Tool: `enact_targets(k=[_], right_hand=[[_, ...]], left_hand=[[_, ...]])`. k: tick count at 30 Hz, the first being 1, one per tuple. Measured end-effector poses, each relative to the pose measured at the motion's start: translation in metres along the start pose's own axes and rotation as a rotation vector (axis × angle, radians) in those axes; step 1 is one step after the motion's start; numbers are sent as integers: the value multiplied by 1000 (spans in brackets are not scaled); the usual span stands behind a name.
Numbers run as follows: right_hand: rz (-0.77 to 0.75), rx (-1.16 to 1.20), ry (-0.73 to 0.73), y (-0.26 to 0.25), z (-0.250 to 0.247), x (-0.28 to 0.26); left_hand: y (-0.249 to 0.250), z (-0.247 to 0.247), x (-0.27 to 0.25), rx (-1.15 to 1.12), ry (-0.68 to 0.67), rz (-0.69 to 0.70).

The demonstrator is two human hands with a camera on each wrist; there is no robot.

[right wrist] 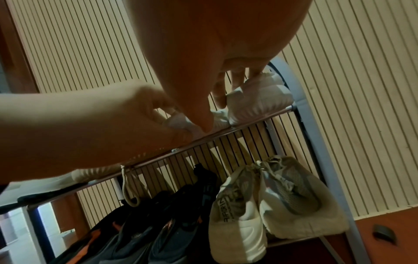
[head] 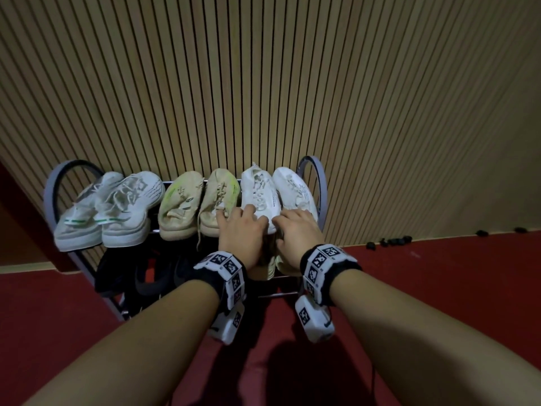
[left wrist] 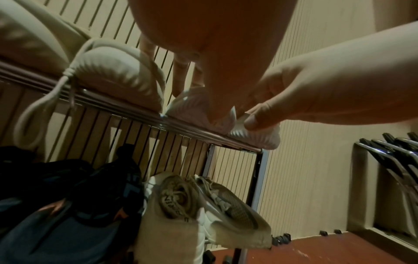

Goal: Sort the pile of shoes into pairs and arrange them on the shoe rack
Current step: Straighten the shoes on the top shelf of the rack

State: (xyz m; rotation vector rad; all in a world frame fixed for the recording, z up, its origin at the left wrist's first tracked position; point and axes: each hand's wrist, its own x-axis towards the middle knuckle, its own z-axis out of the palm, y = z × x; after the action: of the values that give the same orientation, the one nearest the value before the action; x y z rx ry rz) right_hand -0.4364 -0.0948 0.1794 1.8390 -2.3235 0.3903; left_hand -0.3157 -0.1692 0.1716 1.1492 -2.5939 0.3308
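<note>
head view: on the top tier of the shoe rack (head: 49,197) stand three light pairs in a row, and the white knit sneakers (head: 259,194) are the pair nearest the rack's right hoop. the left hand (head: 243,230) lies over the heel of the left shoe of that pair, the right hand (head: 298,230) over the heel of the right one, fingers bent down onto the uppers. dark shoes sit on the tier below.

left wrist view: the left hand's thumb (left wrist: 217,107) and fingers close round the ribbed heel of the white shoe (left wrist: 187,107) at the rack's front rail (left wrist: 113,107); the right hand's thumb (left wrist: 255,119) pinches the neighbouring heel.

right wrist view: the right hand's fingers (right wrist: 220,94) curl over the white shoe (right wrist: 260,100) beside the hoop, so both hands grip.

these look light and soft: the knit upper will likely cave under a squeeze, while the ribbed sole edge is firmer. the heel, with thumb under the sole rim, seems the best hold for nudging each shoe straight.
</note>
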Motion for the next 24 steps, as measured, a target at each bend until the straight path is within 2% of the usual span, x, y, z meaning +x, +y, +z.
enact_targets(k=[5,8,15,20,24], right_hand=[[28,109,8,0,-9,-1],[85,234,77,-1,-26,3],[147,461,131,4,-56,8],[163,480,103,9,-73,3],[129,524,146,9,-88,-3]], left_hand=[[-5,-8,5,26,28,53],[-11,-26,13,-26,112,65],[-27,-94,8,-254,374,63],[-43,-150,-7,-400,444,75],[-60,-196,-16,-544,449,52]])
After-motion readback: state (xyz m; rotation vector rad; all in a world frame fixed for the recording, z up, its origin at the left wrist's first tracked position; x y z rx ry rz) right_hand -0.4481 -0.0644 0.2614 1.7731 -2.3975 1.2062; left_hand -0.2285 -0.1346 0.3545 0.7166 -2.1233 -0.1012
